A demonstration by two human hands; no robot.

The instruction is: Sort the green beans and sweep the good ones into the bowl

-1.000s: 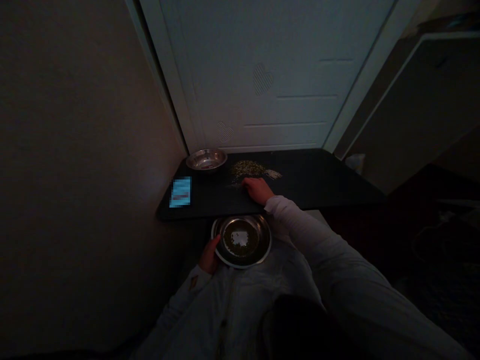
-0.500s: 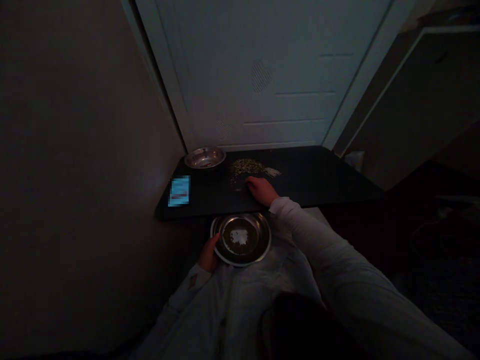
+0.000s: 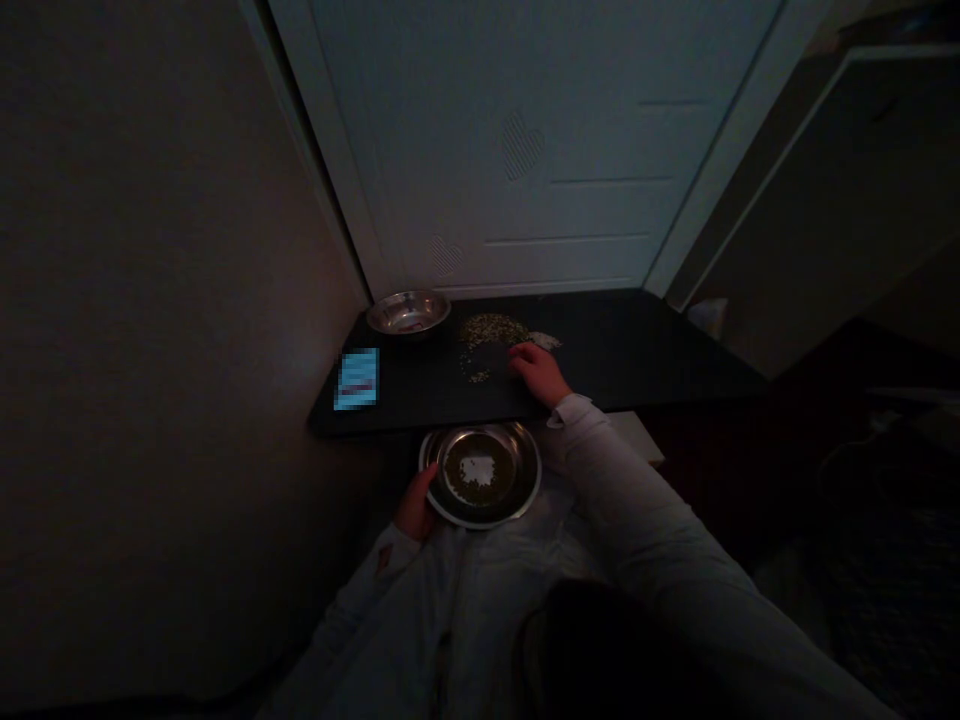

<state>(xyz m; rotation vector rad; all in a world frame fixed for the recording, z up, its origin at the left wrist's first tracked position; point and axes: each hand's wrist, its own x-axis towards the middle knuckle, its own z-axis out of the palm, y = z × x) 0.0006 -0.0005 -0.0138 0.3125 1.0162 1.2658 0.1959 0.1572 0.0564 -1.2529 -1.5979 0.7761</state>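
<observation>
A steel basin [image 3: 529, 470] holding small green grains [image 3: 505, 475] sits just below the near edge of the tabletop [image 3: 637, 350], the left hand [image 3: 415, 508] grasping its left rim. The right hand [image 3: 541, 374], fingers curled, whether pinching anything I cannot tell, is beside a pale heap [image 3: 545, 341] and a greenish heap [image 3: 491, 328]; another bowl [image 3: 381, 317] stands at the far left corner.

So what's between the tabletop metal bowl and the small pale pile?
In the head view, a larger greenish-brown heap of seed-like bits lies on the dark tabletop between the metal bowl and the small pale pile.
</observation>
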